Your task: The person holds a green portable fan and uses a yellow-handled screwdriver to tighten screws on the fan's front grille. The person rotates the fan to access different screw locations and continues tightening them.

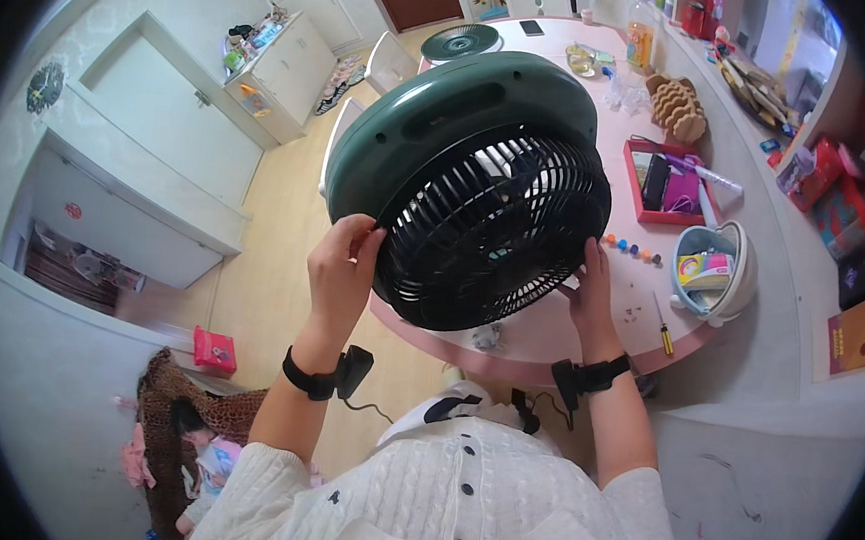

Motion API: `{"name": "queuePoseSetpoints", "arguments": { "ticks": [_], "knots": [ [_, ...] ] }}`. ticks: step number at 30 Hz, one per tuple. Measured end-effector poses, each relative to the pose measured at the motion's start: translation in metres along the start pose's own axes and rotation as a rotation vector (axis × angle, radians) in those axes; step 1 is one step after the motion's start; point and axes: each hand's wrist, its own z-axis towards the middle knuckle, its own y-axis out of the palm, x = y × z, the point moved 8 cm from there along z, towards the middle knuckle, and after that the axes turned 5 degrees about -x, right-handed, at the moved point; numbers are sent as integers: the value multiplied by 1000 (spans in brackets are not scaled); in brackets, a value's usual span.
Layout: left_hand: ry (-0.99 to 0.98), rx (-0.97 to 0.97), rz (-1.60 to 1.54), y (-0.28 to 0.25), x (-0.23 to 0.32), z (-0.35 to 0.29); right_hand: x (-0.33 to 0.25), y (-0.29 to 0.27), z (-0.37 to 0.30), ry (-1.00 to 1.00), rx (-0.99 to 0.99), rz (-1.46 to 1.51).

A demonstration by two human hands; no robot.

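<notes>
A fan head with a dark green ring housing (444, 105) and a black slatted grille (495, 239) is held up and tilted over the near part of the pink table (428, 338). My left hand (340, 272) pinches the left edge, where housing and grille meet. On the opposite side my right hand (593, 293) grips the lower right rim of the grille, its fingers partly hidden behind it. A yellow-handled screwdriver (665, 339) lies on the table to the right of my right hand. Close by are a few tiny, dark pieces, too small to name.
A green round grille (460, 41) lies at the table's far left. To the right are a red tray (642, 204), a white basket (743, 277) and a row of coloured small pieces (635, 249). White chairs (391, 64) line the left side. Another person (211, 455) is at lower left.
</notes>
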Motion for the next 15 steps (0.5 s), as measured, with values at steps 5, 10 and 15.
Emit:
{"name": "queuePoseSetpoints", "arguments": {
  "ticks": [5, 10, 15],
  "knots": [
    [230, -8, 269, 7, 42, 31, 28, 7, 10, 150, -33, 142],
    [421, 52, 513, 10, 65, 40, 42, 16, 10, 166, -1, 202],
    [385, 25, 555, 10, 55, 45, 48, 12, 23, 25, -30, 169]
  ]
}}
